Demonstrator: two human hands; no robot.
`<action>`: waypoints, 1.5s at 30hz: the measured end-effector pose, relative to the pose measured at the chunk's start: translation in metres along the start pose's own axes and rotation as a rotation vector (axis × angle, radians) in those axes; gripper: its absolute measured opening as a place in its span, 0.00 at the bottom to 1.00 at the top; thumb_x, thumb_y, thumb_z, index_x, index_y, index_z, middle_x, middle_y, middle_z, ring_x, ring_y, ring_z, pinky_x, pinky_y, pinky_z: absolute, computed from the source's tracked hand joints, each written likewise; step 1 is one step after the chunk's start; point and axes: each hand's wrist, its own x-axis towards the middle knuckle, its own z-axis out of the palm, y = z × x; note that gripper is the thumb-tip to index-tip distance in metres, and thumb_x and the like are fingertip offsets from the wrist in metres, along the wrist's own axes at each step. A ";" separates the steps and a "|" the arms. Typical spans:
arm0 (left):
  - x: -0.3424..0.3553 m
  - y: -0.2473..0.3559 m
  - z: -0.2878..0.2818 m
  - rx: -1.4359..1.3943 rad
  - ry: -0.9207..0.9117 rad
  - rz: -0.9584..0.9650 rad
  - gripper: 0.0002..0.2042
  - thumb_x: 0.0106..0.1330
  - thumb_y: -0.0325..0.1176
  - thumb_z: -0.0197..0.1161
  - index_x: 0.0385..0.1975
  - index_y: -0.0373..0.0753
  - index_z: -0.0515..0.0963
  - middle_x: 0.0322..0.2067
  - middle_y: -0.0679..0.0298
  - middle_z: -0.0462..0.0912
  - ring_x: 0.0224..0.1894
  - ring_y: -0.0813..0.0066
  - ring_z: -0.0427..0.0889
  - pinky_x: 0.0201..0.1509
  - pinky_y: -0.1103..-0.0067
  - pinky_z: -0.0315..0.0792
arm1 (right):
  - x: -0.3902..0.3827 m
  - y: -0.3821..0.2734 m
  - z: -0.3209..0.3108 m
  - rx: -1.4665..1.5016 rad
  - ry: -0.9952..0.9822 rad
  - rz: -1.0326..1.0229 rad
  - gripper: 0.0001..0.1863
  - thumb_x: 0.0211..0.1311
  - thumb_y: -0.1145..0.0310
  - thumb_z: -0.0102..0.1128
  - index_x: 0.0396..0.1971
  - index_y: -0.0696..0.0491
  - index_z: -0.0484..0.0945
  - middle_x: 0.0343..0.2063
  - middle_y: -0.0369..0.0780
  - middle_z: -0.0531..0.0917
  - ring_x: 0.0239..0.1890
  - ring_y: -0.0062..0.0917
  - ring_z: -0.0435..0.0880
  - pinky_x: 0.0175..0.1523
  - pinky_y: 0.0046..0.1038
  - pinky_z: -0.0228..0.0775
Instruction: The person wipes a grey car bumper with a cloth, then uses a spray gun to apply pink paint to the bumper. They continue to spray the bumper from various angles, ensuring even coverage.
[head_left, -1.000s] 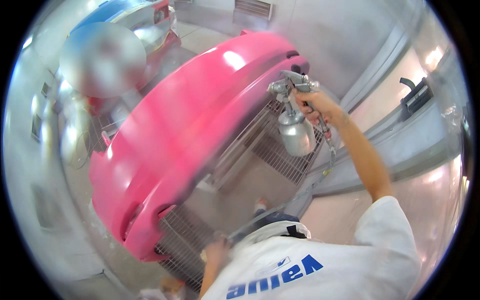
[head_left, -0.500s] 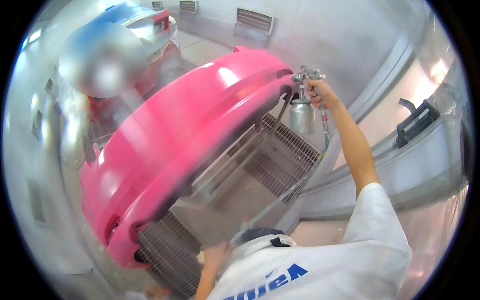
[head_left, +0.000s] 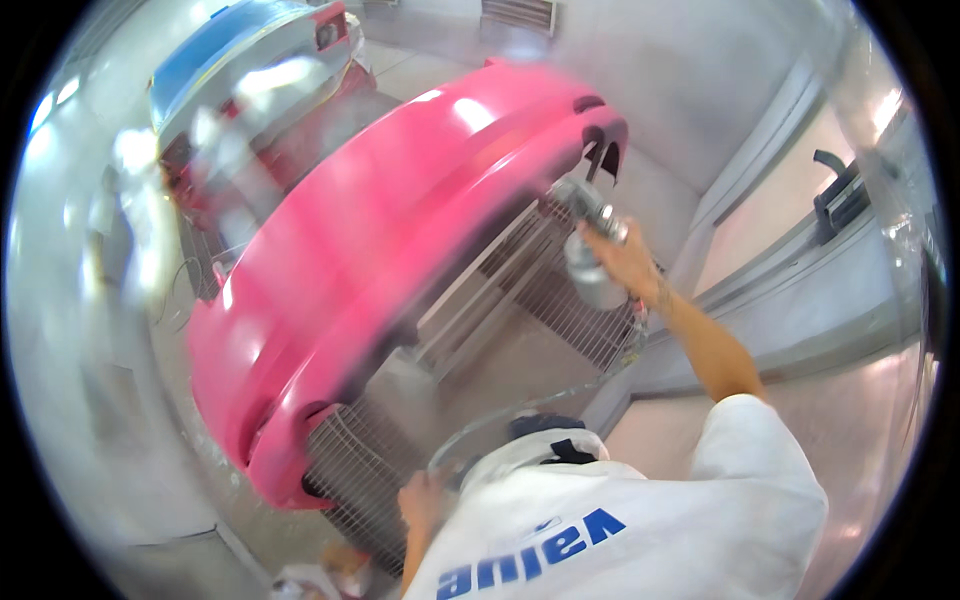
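My right hand (head_left: 628,262) is wrapped round the handle of a silver spray gun (head_left: 590,205). A metal paint cup (head_left: 592,280) hangs beneath the gun. The gun is tilted, its front end near the lower edge of a glossy pink car bumper (head_left: 370,235), close to the bumper's far right end but apart from it. A thin air hose (head_left: 482,422) runs from the gun's handle back across my front. My left hand (head_left: 420,498) is low in front of my body, its fingers closed on the hose; they are partly blurred.
A stand (head_left: 480,300) lies under the bumper, over floor grating (head_left: 355,470). Behind is a partly masked red and blue car part (head_left: 215,60). A wall with a vent (head_left: 520,14) stands at the back; a black handle (head_left: 838,195) is on the right.
My right hand has brought the spray gun down and left, from the bumper's far end to below its lower edge, and tilted it. The view has shifted slightly.
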 end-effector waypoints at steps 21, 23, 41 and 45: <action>-0.019 -0.044 0.034 0.175 -0.212 -0.116 0.22 0.70 0.56 0.59 0.38 0.41 0.84 0.24 0.48 0.84 0.28 0.45 0.84 0.33 0.58 0.75 | 0.018 0.099 -0.042 0.503 -0.276 0.259 0.20 0.71 0.55 0.64 0.22 0.48 0.71 0.12 0.28 0.65 0.10 0.12 0.60 0.14 0.22 0.50; -0.003 -0.030 0.040 0.207 -0.196 -0.029 0.22 0.70 0.56 0.59 0.36 0.41 0.84 0.23 0.49 0.84 0.27 0.46 0.84 0.33 0.59 0.75 | 0.042 0.117 -0.065 0.514 -0.209 0.235 0.20 0.71 0.54 0.62 0.21 0.47 0.70 0.12 0.28 0.64 0.10 0.12 0.59 0.14 0.22 0.51; 0.010 0.005 0.035 0.219 -0.065 -0.003 0.20 0.70 0.52 0.62 0.32 0.39 0.84 0.23 0.56 0.86 0.27 0.54 0.87 0.33 0.64 0.77 | 0.037 0.180 -0.085 0.489 -0.058 0.095 0.17 0.70 0.56 0.63 0.25 0.51 0.77 0.12 0.31 0.71 0.10 0.12 0.63 0.14 0.22 0.51; 0.004 -0.009 0.042 0.335 -0.067 -0.063 0.19 0.69 0.54 0.62 0.33 0.42 0.84 0.22 0.56 0.86 0.27 0.52 0.86 0.32 0.62 0.76 | 0.005 0.170 -0.074 0.596 -0.382 0.112 0.16 0.70 0.58 0.64 0.25 0.51 0.77 0.12 0.30 0.70 0.10 0.12 0.62 0.14 0.21 0.50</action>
